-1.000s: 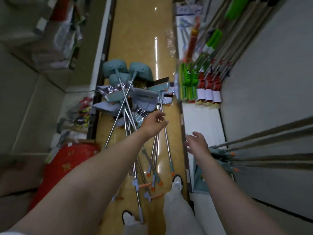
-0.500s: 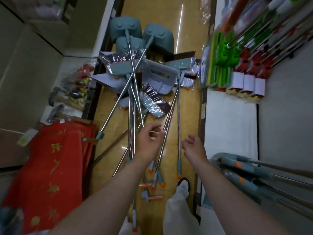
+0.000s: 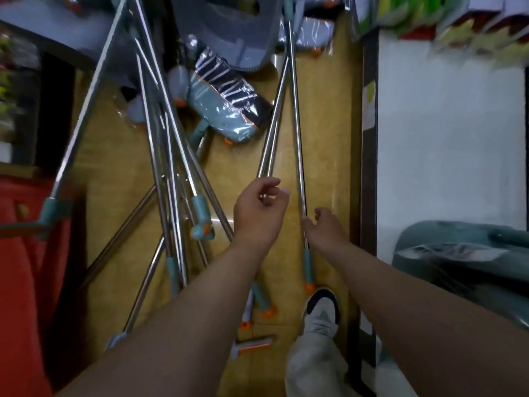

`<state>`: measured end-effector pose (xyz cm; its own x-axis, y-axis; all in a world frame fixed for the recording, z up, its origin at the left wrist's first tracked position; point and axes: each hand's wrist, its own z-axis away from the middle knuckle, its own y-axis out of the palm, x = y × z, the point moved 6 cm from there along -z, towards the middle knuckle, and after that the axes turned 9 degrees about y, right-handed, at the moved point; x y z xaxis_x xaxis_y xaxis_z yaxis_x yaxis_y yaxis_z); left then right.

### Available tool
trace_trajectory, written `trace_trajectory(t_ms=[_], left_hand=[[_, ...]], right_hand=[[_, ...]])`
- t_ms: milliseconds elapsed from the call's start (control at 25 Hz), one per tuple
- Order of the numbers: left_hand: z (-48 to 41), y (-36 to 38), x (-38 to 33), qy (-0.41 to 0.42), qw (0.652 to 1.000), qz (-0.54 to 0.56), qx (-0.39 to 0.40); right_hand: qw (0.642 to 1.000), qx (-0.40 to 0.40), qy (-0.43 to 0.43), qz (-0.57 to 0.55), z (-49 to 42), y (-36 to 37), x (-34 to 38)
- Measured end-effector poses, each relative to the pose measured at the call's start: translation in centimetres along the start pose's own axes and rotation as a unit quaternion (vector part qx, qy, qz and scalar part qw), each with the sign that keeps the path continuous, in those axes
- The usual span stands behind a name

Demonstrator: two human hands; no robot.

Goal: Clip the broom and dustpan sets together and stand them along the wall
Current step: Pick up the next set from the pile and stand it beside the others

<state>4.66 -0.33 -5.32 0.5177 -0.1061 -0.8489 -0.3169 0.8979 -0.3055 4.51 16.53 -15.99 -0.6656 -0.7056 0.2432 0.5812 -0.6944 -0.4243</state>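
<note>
Broom and dustpan sets (image 3: 226,110) lie tangled on the floor (image 3: 323,144) from 9 to 12 o'clock. The left hand (image 3: 259,216) curls its fingers (image 3: 269,183) over two handles (image 3: 272,133), grip unclear; the right hand (image 3: 327,229), fingers loosely bent, touches one handle (image 3: 296,124).

Both bare forearms extended forward, converging beyond shoe (image 3: 322,310). Left hand (image 3: 259,216) beyond and left of shoe, back toward camera, fingers (image 3: 269,183) curled, thumb opposed; grasp not resolvable. Right hand (image 3: 325,229) straight beyond shoe, nearer to it than left, fingers loosely curled, enclosing nothing. Hands near, not touching.
</note>
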Motion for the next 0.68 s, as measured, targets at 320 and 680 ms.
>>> trace_trajectory(t_ms=[320,680], left_hand=[[-3.0,0.5,6.7,-0.029,0.999,-0.012,-0.02],[-1.5,-2.3,0.5,-0.018,0.999,0.007,-0.032]], right_hand=[[0.981,0.108,0.154,-0.057,-7.7,7.8,-6.7],[0.954,0.111,0.041,-0.275,3.3,6.5,1.5]])
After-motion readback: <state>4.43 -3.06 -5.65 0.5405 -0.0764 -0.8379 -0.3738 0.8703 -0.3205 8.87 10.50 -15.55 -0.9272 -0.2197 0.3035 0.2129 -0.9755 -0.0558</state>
